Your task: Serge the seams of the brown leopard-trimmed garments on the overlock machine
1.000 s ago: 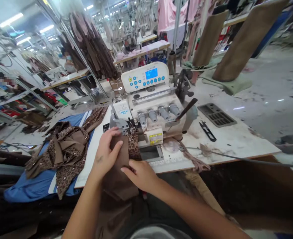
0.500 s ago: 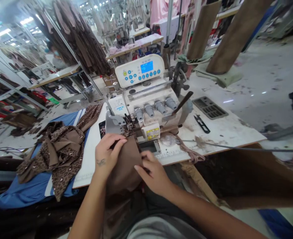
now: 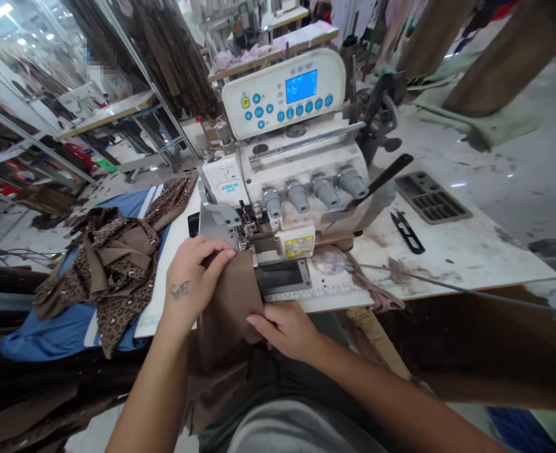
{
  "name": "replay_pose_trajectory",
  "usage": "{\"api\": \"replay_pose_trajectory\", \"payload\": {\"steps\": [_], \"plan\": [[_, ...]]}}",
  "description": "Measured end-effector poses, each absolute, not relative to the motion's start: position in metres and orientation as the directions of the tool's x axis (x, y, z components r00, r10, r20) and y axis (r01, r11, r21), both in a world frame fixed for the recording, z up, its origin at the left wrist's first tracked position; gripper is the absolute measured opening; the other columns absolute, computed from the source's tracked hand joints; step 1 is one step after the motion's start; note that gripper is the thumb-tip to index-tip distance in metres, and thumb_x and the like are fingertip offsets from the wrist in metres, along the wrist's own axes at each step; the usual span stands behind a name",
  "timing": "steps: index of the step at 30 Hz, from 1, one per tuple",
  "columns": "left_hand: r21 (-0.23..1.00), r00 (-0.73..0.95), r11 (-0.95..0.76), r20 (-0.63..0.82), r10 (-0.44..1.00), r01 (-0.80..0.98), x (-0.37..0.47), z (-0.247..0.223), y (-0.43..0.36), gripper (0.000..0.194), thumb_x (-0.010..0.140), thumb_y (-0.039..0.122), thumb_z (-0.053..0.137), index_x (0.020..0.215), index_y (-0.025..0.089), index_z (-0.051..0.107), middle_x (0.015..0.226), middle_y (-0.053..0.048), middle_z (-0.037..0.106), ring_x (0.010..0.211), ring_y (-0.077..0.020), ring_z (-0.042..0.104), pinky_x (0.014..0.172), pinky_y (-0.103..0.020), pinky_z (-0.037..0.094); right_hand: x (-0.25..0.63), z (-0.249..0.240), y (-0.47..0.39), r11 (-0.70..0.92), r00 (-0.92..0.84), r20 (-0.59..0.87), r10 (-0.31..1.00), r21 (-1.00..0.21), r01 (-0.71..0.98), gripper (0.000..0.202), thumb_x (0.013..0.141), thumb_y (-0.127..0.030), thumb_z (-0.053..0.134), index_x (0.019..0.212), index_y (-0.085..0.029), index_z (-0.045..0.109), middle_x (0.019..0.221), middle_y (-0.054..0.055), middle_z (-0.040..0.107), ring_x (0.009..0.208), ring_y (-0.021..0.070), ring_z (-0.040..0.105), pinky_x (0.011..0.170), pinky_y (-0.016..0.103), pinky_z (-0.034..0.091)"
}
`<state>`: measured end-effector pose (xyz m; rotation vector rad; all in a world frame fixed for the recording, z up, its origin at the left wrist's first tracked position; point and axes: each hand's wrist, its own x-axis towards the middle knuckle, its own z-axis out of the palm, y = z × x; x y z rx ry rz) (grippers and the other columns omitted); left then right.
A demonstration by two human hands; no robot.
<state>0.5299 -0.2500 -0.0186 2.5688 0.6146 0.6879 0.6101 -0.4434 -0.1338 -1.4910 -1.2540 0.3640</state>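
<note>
Gripping with left hand (image 3: 187, 277), thumb against fingers, upper-left edge of brown fabric panel (image 3: 240, 283), nearer than right to overlocker presser foot (image 3: 244, 241) at one o'clock; lying toward four o'clock from that grip, long axis twelve to seven; pinching panel's right edge with right hand (image 3: 284, 327), at ten o'clock from it.

Black snips (image 3: 408, 235) lie beside a grey tray (image 3: 432, 197), and what seems pink cloth (image 3: 257, 51) rests on a far table (image 3: 301, 46).

The left hand (image 3: 193, 275) partly hides the brown fabric (image 3: 236, 290).
</note>
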Motion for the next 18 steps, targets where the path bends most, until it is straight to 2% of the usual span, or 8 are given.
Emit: {"api": "replay_pose_trajectory", "payload": {"steps": [2,4,7,12,14,16,18], "plan": [[0.509,0.767,-0.806,0.372,0.523,0.302,0.534,-0.022,-0.244,0.014,0.092,0.04,0.073,0.091,0.026,0.075,0.113,-0.004,0.069,0.116,-0.0255,0.06,0.108,-0.04,0.039,0.611,-0.134,-0.442,0.159,0.39,0.391,0.833,-0.846,0.51,0.067,0.11,-0.058,0.042,0.055,-0.02,0.042,0.05,-0.004,0.044,0.048,0.0096,0.041,0.051,0.026,0.024],[0.596,0.762,-0.747,0.325,0.561,0.295,0.538,-0.025,-0.238,0.019,0.09,0.042,0.073,0.089,0.024,0.07,0.131,-0.007,0.061,0.133,-0.0287,0.051,0.116,-0.044,0.035,0.612,-0.133,-0.439,0.155,0.398,0.402,0.825,-0.838,0.524,0.068,0.11,-0.059,0.042,0.054,-0.02,0.043,0.05,-0.003,0.045,0.047,0.0096,0.039,0.051,0.026,0.025],[0.682,0.784,-0.67,0.23,0.576,0.293,0.545,-0.027,-0.23,0.024,0.091,0.046,0.07,0.089,0.023,0.064,0.137,-0.009,0.054,0.138,-0.0295,0.047,0.112,-0.042,0.041,0.613,-0.13,-0.436,0.146,0.429,0.415,0.802,-0.834,0.532,0.066,0.11,-0.057,0.044,0.055,-0.02,0.045,0.051,-0.003,0.047,0.048,0.0102,0.041,0.052,0.026,0.027],[0.732,0.797,-0.629,0.205,0.568,0.261,0.549,-0.029,-0.218,0.025,0.093,0.045,0.069,0.086,0.022,0.063,0.136,-0.008,0.058,0.135,-0.0288,0.052,0.108,-0.038,0.046,0.609,-0.128,-0.433,0.139,0.424,0.427,0.799,-0.817,0.56,0.063,0.112,-0.053,0.044,0.058,-0.021,0.048,0.053,-0.002,0.048,0.048,0.011,0.043,0.053,0.028,0.028],[0.809,0.692,-0.554,0.287,0.662,0.195,0.543,-0.036,-0.217,0.023,0.093,0.042,0.07,0.088,0.021,0.063,0.133,-0.007,0.063,0.129,-0.0262,0.059,0.109,-0.037,0.047,0.607,-0.127,-0.433,0.142,0.417,0.435,0.798,-0.808,0.572,0.063,0.112,-0.053,0.043,0.058,-0.021,0.047,0.052,-0.002,0.048,0.049,0.011,0.043,0.053,0.029,0.027],[0.866,0.456,-0.48,0.373,0.808,0.142,0.528,-0.048,-0.222,0.023,0.094,0.042,0.068,0.094,0.02,0.065,0.118,-0.007,0.07,0.109,-0.0216,0.068,0.102,-0.036,0.053,0.607,-0.127,-0.433,0.155,0.428,0.447,0.786,-0.812,0.563,0.064,0.112,-0.054,0.04,0.058,-0.021,0.045,0.052,-0.003,0.048,0.048,0.0106,0.042,0.053,0.028,0.027],[0.889,0.19,-0.434,0.406,0.894,0.145,0.501,-0.064,-0.236,0.028,0.099,0.046,0.061,0.099,0.018,0.067,0.103,-0.005,0.07,0.088,-0.0174,0.069,0.091,-0.035,0.058,0.609,-0.127,-0.433,0.156,0.446,0.438,0.781,-0.827,0.54,0.063,0.112,-0.055,0.04,0.059,-0.021,0.044,0.052,-0.003,0.047,0.049,0.0102,0.042,0.053,0.028,0.027]]}}
